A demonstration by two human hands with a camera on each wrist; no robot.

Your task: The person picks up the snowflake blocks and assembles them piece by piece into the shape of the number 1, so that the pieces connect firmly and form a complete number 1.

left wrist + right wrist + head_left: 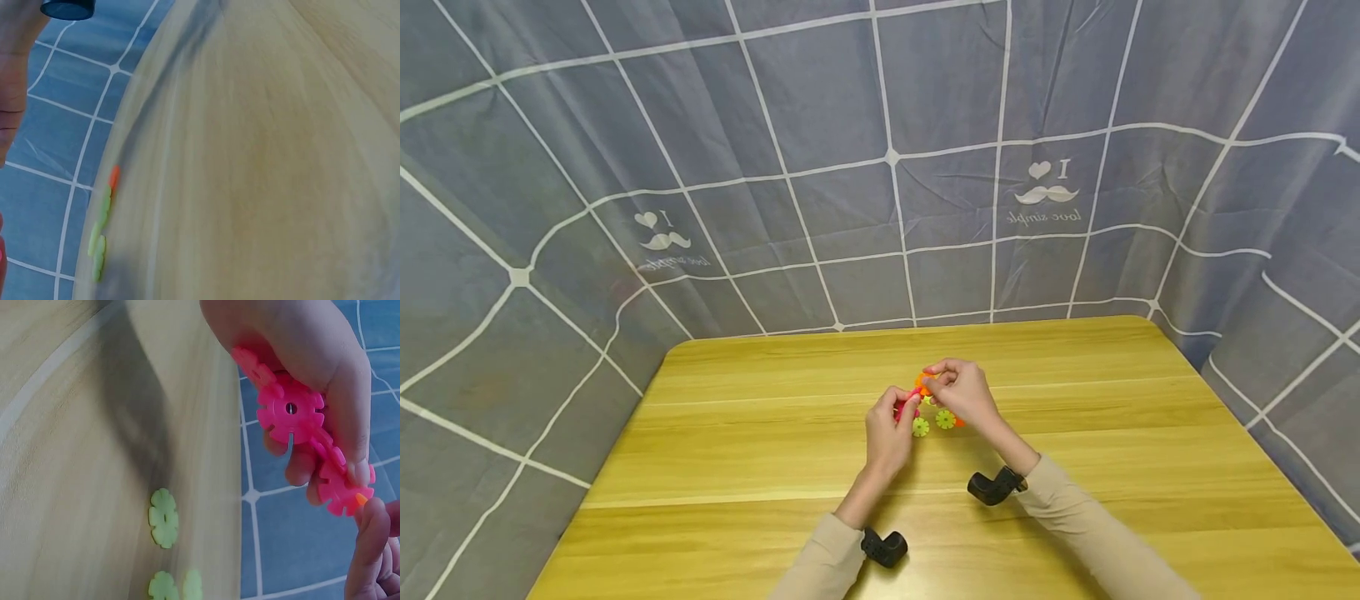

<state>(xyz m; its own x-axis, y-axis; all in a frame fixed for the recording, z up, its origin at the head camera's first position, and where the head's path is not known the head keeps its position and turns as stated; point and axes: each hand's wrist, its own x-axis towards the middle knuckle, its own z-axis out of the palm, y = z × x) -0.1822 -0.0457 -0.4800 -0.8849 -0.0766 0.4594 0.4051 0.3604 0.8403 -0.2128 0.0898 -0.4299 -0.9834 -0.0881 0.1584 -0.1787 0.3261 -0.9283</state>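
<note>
My left hand [887, 429] holds a short chain of pink notched plastic discs [290, 409], slotted edge to edge. In the right wrist view the chain runs down under its fingers, and the thumb presses on the lowest pink disc. An orange notched disc [924, 384] is pinched by the thumb and fingers of my right hand [964, 392], close against the chain's end. Only an orange sliver [361, 499] of it shows in the right wrist view, overlapping the lowest pink disc. The left wrist view catches just part of the left hand [12, 81] at its edge.
Yellow-green notched discs [945, 419] lie on the wooden table [737, 467] below the hands. Beside them is another orange piece [114, 177]. A grey curtain with white lines [820, 100] surrounds the table's back and sides. Each wrist wears a black camera [886, 548].
</note>
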